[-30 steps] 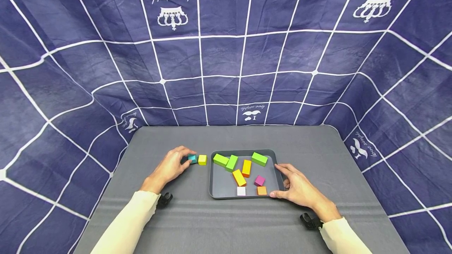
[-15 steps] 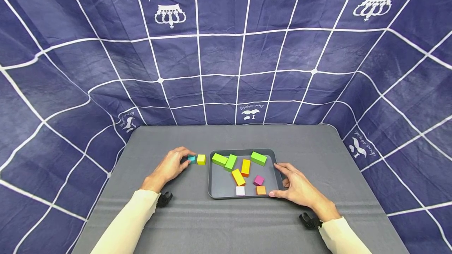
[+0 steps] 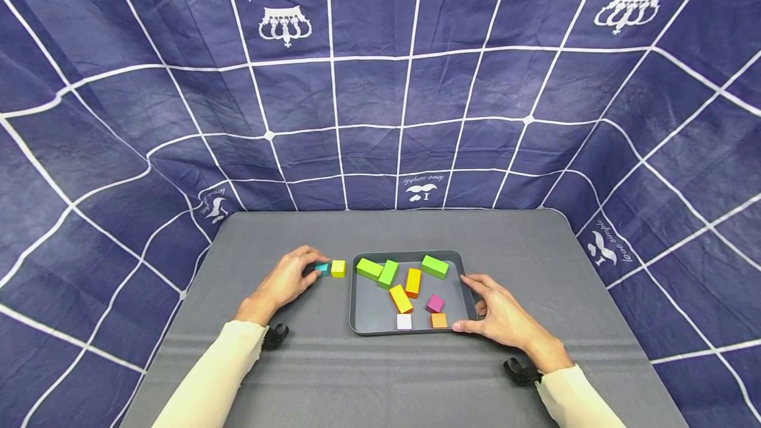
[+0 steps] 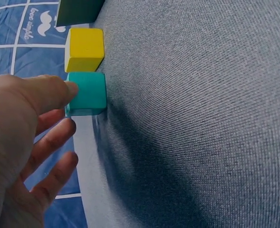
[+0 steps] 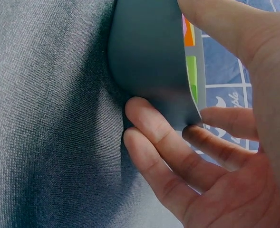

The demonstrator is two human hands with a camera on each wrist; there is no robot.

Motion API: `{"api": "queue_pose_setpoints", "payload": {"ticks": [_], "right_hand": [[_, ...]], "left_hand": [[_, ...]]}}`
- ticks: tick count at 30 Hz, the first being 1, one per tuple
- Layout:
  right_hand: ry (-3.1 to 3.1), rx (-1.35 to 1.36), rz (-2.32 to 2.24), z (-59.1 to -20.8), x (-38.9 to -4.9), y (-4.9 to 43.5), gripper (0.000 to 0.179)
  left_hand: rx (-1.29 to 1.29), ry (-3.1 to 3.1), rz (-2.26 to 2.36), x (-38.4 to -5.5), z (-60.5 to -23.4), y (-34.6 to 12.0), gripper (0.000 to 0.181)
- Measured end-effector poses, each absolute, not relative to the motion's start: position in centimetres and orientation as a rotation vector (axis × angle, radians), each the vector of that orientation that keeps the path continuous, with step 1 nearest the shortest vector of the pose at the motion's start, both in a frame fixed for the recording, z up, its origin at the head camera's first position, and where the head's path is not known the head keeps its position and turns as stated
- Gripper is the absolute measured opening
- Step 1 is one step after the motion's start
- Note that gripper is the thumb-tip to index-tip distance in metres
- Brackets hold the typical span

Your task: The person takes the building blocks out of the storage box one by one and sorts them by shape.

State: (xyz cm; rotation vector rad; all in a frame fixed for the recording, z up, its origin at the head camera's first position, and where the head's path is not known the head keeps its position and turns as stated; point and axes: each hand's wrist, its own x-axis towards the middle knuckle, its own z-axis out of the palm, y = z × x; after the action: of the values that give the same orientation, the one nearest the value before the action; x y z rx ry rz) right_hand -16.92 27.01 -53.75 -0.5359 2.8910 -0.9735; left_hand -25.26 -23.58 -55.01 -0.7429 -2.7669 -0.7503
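My left hand (image 3: pixel 288 281) pinches a teal cube (image 4: pixel 91 92) between thumb and forefinger on the grey cloth, left of the tray. Directly right of it sits a yellow cube (image 3: pixel 338 269); the left wrist view shows the two nearly face to face. My right hand (image 3: pixel 505 317) holds the right end of a shallow dark grey tray (image 3: pixel 374 309), thumb at the near corner, forefinger on the side rim. In the right wrist view its other fingertips (image 5: pixel 139 107) lie against the tray's outer wall. Part of the teal cube is hidden by the fingers in the head view.
Inside the tray lie several blocks: green ones (image 3: pixel 435 267), yellow-orange ones (image 3: pixel 401 299), a magenta cube (image 3: pixel 435 303), a white cube (image 3: pixel 404 321) and an orange cube (image 3: pixel 438 320). A blue grid-patterned curtain (image 3: pixel 374 98) stands around the grey table (image 3: pixel 333 375).
The head view has shifted slightly, moving everything a little left in it. Both hands keep their holds on the teal cube and the tray.
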Motion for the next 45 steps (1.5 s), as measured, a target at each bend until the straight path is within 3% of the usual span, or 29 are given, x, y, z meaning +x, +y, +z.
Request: {"api": "queue_pose_setpoints", "payload": {"ticks": [17,26,36,45], "right_hand": [[2.834,-0.578,-0.996,-53.4,-17.2,27.4,0.110],[2.725,-0.576,-1.121,-53.3,-17.1,27.9,0.100],[2.557,-0.567,-1.335,-53.4,-17.7,28.3,0.076],[2.371,-0.458,-1.472,-53.6,-18.0,28.5,0.080]], "left_hand": [[-0.753,-2.746,-0.695,-23.5,-52.0,-21.7,0.033],[-0.978,-2.672,-0.596,-22.7,-50.3,-18.9,0.034],[-1.148,-2.757,-0.535,-21.7,-49.1,-15.4,0.035],[-1.297,-2.799,-0.492,-21.6,-48.9,-12.7,0.037]]}}
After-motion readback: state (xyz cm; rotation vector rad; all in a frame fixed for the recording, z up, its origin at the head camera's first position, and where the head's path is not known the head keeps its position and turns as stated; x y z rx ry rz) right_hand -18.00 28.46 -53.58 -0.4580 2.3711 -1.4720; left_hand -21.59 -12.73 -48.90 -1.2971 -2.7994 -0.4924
